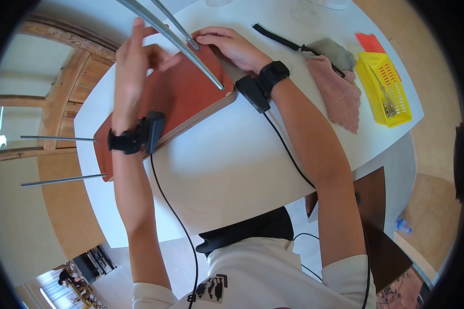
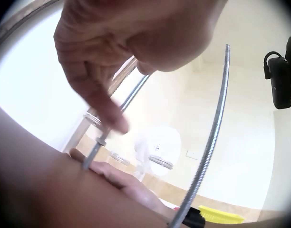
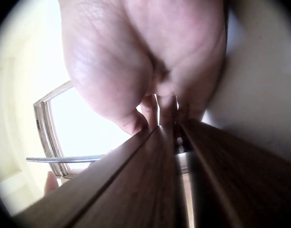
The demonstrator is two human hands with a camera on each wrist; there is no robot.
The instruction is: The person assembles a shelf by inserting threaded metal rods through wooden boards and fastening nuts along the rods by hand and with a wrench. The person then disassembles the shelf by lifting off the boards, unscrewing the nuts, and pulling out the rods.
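A red-brown wooden board (image 1: 183, 98) with rounded corners lies on the white table, metal rods standing from both ends. My right hand (image 1: 237, 50) holds its far right end, thumb on the upper face and fingers round the edge; stacked layers (image 3: 131, 180) show in the right wrist view. Over the board, my blurred left hand (image 1: 136, 64) has its fingers loosely extended. In the left wrist view a fingertip hovers right beside a nut (image 2: 101, 141) on one thin rod (image 2: 136, 90). Another threaded rod (image 2: 214, 128) rises to the right, with no finger on it.
At the right lie a pink cloth (image 1: 335, 92), a grey cloth (image 1: 332, 51) and a black strap-like thing (image 1: 276, 37). A yellow basket (image 1: 363, 82) holds small metal pieces, beside a red sheet (image 1: 370, 43). Cables (image 1: 172, 206) trail from both wrist cameras.
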